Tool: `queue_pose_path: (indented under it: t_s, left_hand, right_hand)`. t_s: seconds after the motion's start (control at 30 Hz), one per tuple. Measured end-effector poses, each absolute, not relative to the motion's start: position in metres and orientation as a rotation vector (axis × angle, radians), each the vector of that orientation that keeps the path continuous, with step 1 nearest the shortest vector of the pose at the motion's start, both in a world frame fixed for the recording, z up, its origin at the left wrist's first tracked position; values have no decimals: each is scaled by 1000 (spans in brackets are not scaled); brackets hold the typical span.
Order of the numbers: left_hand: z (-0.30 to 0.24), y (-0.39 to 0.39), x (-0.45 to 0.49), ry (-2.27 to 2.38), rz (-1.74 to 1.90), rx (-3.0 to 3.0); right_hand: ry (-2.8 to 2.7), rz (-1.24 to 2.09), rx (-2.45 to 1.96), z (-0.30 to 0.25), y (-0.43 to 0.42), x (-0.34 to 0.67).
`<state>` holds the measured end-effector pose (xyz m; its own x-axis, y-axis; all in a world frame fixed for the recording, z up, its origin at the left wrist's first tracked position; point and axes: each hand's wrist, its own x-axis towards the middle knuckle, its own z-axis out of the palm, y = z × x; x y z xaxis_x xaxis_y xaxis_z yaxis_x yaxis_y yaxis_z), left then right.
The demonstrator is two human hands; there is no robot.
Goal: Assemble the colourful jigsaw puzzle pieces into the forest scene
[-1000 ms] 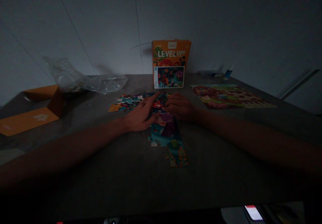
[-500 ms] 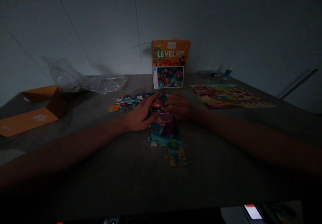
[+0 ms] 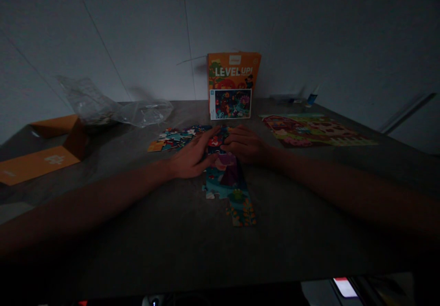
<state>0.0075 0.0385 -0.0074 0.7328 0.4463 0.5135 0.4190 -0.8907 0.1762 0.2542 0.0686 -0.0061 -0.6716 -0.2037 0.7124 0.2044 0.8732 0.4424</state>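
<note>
The scene is very dark. A partly joined strip of colourful puzzle pieces (image 3: 229, 186) lies on the grey table (image 3: 172, 232) in front of me. My left hand (image 3: 192, 157) rests flat on the table with its fingers stretched out, its fingertips touching the strip's far end. My right hand (image 3: 245, 146) lies just right of it with fingers curled down, pressing on the pieces at that same far end. Loose puzzle pieces (image 3: 173, 138) are spread to the left of my hands. Whether the right fingers pinch a piece is hidden.
An orange puzzle box (image 3: 233, 86) stands upright against the white wall. A finished puzzle picture (image 3: 314, 131) lies at the right. Clear plastic bags (image 3: 113, 108) and an orange box lid (image 3: 44, 152) sit at the left.
Both hands stay at the strip's far end. The view has tilted slightly; nothing else has visibly moved.
</note>
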Motion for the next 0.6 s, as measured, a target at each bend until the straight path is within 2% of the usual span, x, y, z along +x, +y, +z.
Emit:
queue_pose_path:
  t_s: [0.6]
  left_hand:
    - [-9, 40, 6, 649, 866, 2904]
  right_hand:
    - [-2232, -668, -18, -7, 68, 253]
